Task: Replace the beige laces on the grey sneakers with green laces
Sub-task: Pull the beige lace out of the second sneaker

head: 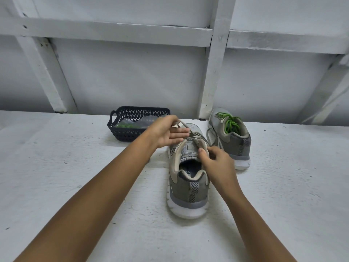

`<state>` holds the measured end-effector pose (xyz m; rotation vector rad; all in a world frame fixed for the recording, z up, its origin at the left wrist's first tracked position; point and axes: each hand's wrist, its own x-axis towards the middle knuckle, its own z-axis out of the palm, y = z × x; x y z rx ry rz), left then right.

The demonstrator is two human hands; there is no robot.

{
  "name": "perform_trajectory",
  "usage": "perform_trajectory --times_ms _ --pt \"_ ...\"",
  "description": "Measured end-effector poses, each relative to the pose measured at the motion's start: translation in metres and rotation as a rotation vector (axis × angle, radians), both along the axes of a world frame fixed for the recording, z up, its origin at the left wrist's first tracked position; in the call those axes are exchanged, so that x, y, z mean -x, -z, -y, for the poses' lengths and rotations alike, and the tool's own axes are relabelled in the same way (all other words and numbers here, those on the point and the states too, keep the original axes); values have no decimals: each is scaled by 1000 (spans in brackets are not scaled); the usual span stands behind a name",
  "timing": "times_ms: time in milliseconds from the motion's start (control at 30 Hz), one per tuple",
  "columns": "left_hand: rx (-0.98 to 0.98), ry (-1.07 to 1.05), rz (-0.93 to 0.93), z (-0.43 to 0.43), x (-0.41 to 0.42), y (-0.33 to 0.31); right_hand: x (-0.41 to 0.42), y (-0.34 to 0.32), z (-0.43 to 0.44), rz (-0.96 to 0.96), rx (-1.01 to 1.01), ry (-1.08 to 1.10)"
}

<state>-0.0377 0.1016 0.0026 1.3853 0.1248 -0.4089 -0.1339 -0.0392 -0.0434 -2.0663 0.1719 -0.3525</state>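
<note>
the near sneaker stands upright on the white desk, heel toward the camera, toe pointing away. it is grey with a white sole, and a beige lace is threaded through its eyelets.

the left hand is over the sneaker's toe end. its thumb and forefinger pinch a strand of the beige lace, which runs taut and slanted from the eyelets up to the fingers. the other fingers lie straight across the lacing.

the right hand is at the sneaker's right side, beside the tongue. its thumb sits on the upper rim and its curled fingers are outside, grasping that edge.

the far sneaker stands just beyond and right of the near sneaker, not touching it, also heel toward the camera. it carries green laces, bunched loosely at its opening. a loop of pale lace lies on the desk between the two.

a dark lattice basket sits beyond and left of the near sneaker, partly behind the left hand. it holds a clear bag with something green in it.

a white panelled wall rises behind them.
</note>
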Motion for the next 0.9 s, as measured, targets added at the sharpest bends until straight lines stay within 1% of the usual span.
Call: perform_trajectory --times_ms 33,67,100,133,200,267,333,367,433,500,567,667,733,800,833,900 --pt "49 1 9 1 -1 1 0 0 0 0 -1 -1" --pt "59 -6 39 2 -3 2 0 1 0 -1 0 -2" --pt "4 -16 96 3 -5 5 0 1 1 -3 3 0" --pt "-109 -16 166 3 -7 8 0 1 1 -4 4 1" --pt "-461 15 365 2 -10 15 0 2 1 1 -1 0" --pt "-803 90 569 0 -10 19 -1 2 1 3 -1 2" --pt "-1024 173 668 -2 -7 21 -1 2 1 -1 1 5" --pt "-1078 204 687 -2 -6 22 -2 3 1 -4 0 5" --pt "-1132 216 705 -2 -4 25 -2 3 1 -10 -1 3" --pt "-1193 173 723 -2 -4 26 -2 3 1 -8 -6 4" --pt "-1244 29 753 -6 -5 23 -2 4 2 -7 -7 5" --pt "-1285 -303 822 -17 -7 12 -1 3 2 -13 -12 1" --pt "-1339 -378 862 -24 -8 8 -1 3 1 -14 -7 0" --pt "-1402 -297 930 -25 -9 10 0 2 1 -10 -12 0" --pt "-1421 -202 954 -22 -9 12 0 2 1 -9 -11 1" --pt "-1442 36 941 -15 -8 18 0 2 1 -10 -4 6"
